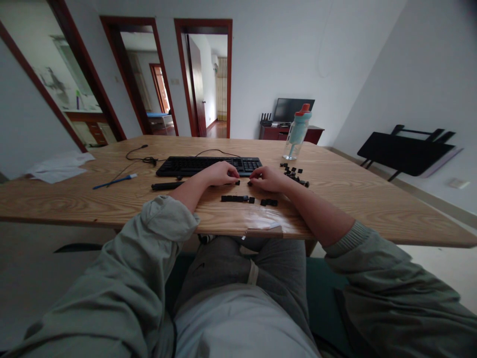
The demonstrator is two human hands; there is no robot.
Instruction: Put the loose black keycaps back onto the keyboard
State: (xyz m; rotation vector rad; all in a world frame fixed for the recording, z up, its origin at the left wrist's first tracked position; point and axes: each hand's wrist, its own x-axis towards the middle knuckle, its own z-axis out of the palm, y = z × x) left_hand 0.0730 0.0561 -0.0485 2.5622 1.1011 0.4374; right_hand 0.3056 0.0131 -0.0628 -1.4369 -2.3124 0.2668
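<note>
Just in front of a black keyboard (pixel 182 166), both hands work low over the wooden table. My left hand (pixel 219 174) is closed in a pinch, with a small black keycap (pixel 237 183) at its fingertips. A short gap to the right, my right hand (pixel 269 180) pinches another dark keycap (pixel 249 183), mostly covered by the fingers. Nearer me lies a row of black keycaps (pixel 234 198), with a few more keycaps (pixel 269 202) to its right. Beyond my right hand is a loose scatter of keycaps (pixel 292 171). My left forearm partly covers a long black bar (pixel 166 186).
A water bottle (pixel 297 133) with a red lid stands at the back right of the table (pixel 354 199). To the left lie a blue brush (pixel 115 181), a cable (pixel 149 160) and crumpled white paper (pixel 61 166). Clear tape (pixel 264 219) covers the front edge.
</note>
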